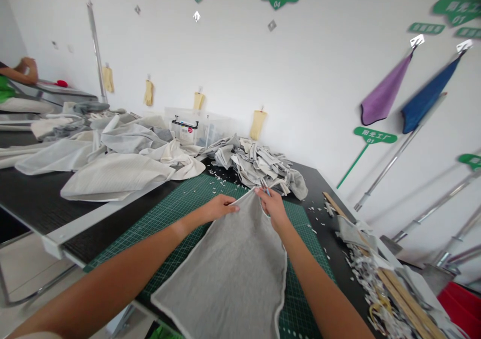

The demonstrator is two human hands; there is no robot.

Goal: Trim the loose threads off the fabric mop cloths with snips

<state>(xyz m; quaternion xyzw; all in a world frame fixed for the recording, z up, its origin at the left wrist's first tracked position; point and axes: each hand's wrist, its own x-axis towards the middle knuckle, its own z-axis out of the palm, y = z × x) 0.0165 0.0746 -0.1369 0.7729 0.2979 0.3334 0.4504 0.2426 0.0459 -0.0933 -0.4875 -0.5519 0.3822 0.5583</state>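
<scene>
On green grid cutting mat (305, 248): grey knit fabric panel (225, 264) with pale hemmed edges, lying flat, its narrowed top end lifted between my hands.

Left hand (218, 207): mostly closed, pinching the panel's top left edge.

Right hand (272, 207): fingers curled, holding the panel's top right edge, just beside my left hand.

Tool at right fingertips: small blue-and-metal tool (266, 189), too small to identify; cannot tell whether I have hold of it.

Behind mat: heap of grey fabric strips (255, 163), nearly touching the panel's top end; small pale offcuts (218, 176) scattered around it.

Left of mat: loose off-white cloth sheets (112, 176) on black worktable (37, 203).

Right of mat: pile of pale offcuts (372, 279) on long wooden rulers (398, 299).

Far left: co-worker's hand (27, 70), resting well apart from me.

Wall: yellow gloves (149, 92), purple towel (385, 88), blue towel (428, 91).
</scene>
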